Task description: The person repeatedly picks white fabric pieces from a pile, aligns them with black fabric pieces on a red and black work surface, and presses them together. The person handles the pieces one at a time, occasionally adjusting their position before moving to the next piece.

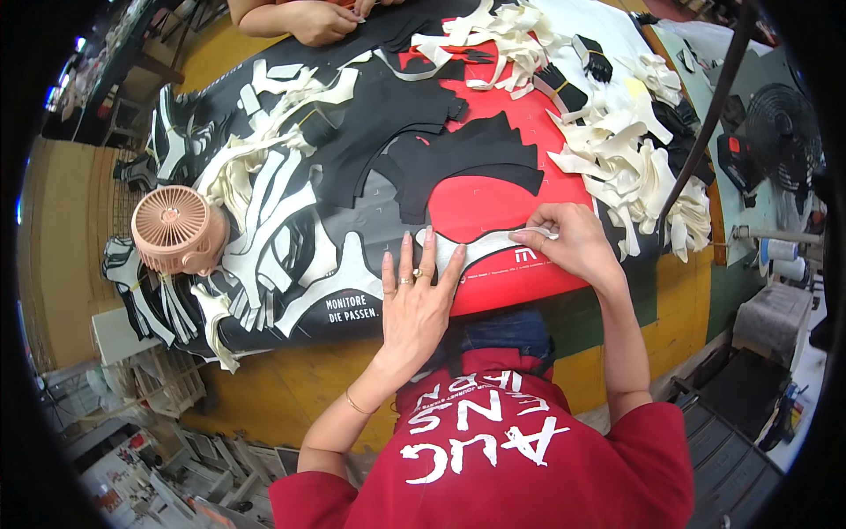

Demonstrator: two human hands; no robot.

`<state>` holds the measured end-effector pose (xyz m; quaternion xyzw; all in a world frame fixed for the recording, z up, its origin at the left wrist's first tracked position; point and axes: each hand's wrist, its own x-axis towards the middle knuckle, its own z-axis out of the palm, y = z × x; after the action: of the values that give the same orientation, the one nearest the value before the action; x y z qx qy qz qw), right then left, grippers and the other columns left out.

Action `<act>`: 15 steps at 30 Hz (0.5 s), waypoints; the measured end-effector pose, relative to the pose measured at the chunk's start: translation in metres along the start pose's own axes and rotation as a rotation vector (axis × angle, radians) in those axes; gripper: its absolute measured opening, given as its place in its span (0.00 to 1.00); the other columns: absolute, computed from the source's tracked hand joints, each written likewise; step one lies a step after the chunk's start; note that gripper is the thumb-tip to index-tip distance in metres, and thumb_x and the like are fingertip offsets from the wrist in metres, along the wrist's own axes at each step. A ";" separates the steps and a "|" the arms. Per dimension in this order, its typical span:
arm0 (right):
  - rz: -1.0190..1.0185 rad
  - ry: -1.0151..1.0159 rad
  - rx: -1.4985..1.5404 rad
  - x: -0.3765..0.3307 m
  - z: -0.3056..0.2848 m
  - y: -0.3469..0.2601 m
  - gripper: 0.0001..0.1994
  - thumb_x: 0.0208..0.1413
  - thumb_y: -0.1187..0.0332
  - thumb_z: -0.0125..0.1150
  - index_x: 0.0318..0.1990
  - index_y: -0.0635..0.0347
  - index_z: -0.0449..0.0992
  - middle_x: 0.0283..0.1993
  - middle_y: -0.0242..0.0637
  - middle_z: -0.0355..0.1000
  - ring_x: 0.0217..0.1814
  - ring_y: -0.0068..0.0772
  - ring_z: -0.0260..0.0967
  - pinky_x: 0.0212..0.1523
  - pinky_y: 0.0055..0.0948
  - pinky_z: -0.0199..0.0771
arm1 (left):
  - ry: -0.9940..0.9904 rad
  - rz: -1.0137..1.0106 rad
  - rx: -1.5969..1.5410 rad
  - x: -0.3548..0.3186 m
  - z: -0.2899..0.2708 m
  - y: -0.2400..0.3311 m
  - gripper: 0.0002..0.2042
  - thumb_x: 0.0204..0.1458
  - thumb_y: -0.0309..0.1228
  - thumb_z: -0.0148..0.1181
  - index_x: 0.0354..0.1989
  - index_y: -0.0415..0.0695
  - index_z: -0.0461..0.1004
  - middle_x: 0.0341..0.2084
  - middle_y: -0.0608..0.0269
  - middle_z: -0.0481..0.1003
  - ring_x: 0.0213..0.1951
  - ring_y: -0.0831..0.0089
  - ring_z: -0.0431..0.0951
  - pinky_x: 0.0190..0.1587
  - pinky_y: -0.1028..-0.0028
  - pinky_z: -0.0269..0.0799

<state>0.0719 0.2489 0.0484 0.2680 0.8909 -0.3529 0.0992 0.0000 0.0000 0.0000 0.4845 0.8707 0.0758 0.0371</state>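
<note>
My left hand [419,295] lies flat with its fingers spread, pressing on a long, curved, white cut piece [480,248] with a dark edge, which looks like fabric. Thumb and fingers of my right hand [571,242] pinch the right end of this piece, where a narrow white edge is raised. Left of my left hand, a branching white cut piece [339,280] lies on the dark mat; whether it joins the held piece is hidden by my fingers. Beyond my hands, black cut pieces [480,163] are fanned out on the red and black table cover [511,207].
A small pink fan [172,220] stands at the left among stacks of black and white pieces [264,256]. Cream pieces [626,159] are heaped at the right. Another person's hands [324,21] work at the far edge. A black fan [782,132] stands far right.
</note>
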 end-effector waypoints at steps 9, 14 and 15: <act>-0.032 0.132 -0.129 -0.004 0.010 0.001 0.20 0.47 0.49 0.73 0.32 0.59 0.84 0.28 0.43 0.80 0.35 0.43 0.80 0.38 0.43 0.75 | -0.103 -0.018 0.049 0.009 -0.018 0.010 0.29 0.57 0.29 0.56 0.70 0.56 0.63 0.70 0.45 0.57 0.72 0.45 0.52 0.71 0.42 0.37; 0.023 0.345 -0.195 -0.012 0.021 0.007 0.24 0.44 0.52 0.76 0.41 0.58 0.75 0.26 0.40 0.77 0.34 0.45 0.79 0.35 0.41 0.76 | -0.037 0.195 -0.177 0.037 -0.013 0.036 0.32 0.58 0.36 0.58 0.71 0.41 0.58 0.73 0.46 0.51 0.74 0.49 0.49 0.73 0.49 0.42; 0.020 0.371 -0.105 -0.016 0.024 0.009 0.22 0.45 0.55 0.76 0.41 0.58 0.74 0.27 0.41 0.78 0.33 0.45 0.79 0.34 0.41 0.76 | -0.007 0.251 -0.361 0.043 -0.008 0.044 0.33 0.59 0.37 0.58 0.71 0.37 0.57 0.73 0.46 0.50 0.74 0.50 0.49 0.73 0.51 0.42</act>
<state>0.0900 0.2310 0.0317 0.3319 0.9084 -0.2496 -0.0495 0.0127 0.0584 0.0161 0.5749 0.7758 0.2328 0.1163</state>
